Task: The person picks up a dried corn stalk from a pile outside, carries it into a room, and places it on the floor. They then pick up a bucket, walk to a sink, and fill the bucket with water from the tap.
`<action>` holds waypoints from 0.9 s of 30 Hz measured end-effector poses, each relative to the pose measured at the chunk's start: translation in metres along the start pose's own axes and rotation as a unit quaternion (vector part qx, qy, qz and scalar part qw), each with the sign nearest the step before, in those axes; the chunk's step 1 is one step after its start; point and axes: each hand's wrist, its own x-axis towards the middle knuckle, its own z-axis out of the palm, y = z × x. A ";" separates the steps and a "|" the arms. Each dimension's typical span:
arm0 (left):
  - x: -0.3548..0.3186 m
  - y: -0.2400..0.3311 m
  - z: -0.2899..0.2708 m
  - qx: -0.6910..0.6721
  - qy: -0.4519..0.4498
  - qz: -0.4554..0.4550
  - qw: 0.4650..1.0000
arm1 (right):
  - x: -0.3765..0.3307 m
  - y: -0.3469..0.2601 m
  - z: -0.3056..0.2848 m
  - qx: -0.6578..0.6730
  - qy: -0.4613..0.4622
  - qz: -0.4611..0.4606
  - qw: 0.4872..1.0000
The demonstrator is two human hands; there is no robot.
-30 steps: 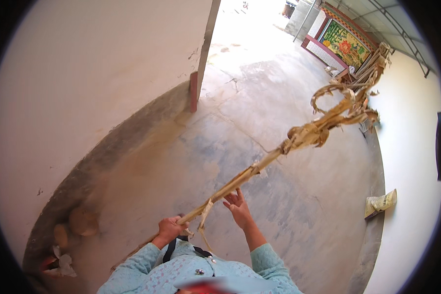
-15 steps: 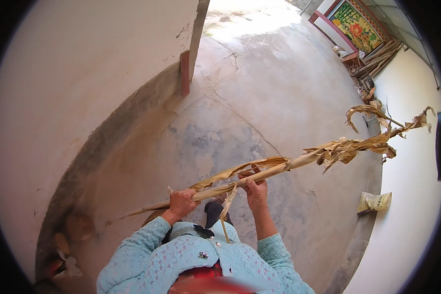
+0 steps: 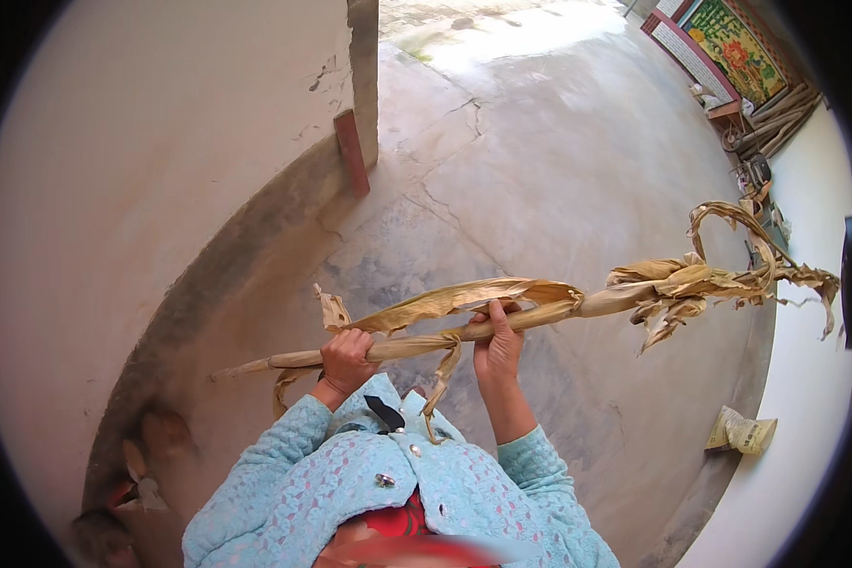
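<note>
Tan and dry, a long corn stalk (image 3: 544, 313) runs left to right: the left hand (image 3: 348, 358) wraps around it near the thin end (image 3: 246, 367); the right hand (image 3: 498, 352) holds its middle, nearer the leafy top (image 3: 677, 282).

Setting: looks like the courtyard or open-ended passage of a home; which of the two cannot be told. Evidence: cracked concrete floor (image 3: 577, 189) running up to a sunlit patch (image 3: 540, 33) at top of frame; pale plastered wall (image 3: 161, 142) with grey cement base (image 3: 246, 232) at left; framed flower panel (image 3: 736, 55) at upper right, wooden poles (image 3: 784, 120) heaped just below it; sack (image 3: 743, 432) by white wall (image 3: 807, 369) at lower right.
</note>
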 end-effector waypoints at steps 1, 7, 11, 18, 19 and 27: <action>0.018 -0.002 0.009 0.001 0.010 -0.001 1.000 | 0.017 -0.005 0.009 0.001 0.004 -0.002 1.000; 0.106 -0.030 0.062 -0.034 0.047 0.008 0.998 | 0.108 -0.013 0.042 -0.006 -0.040 -0.039 0.998; 0.173 -0.037 0.095 -0.090 -0.018 -0.008 0.996 | 0.163 -0.036 0.063 -0.063 -0.026 -0.084 0.994; 0.265 -0.043 0.141 -0.219 0.007 0.076 0.973 | 0.253 -0.083 0.075 -0.093 -0.043 -0.165 0.981; 0.278 -0.039 0.139 -0.209 0.003 0.078 0.975 | 0.264 -0.092 0.077 -0.094 -0.042 -0.170 0.980; 0.357 -0.062 0.178 -0.174 -0.082 0.111 0.975 | 0.411 -0.178 0.060 -0.070 -0.036 -0.221 0.972</action>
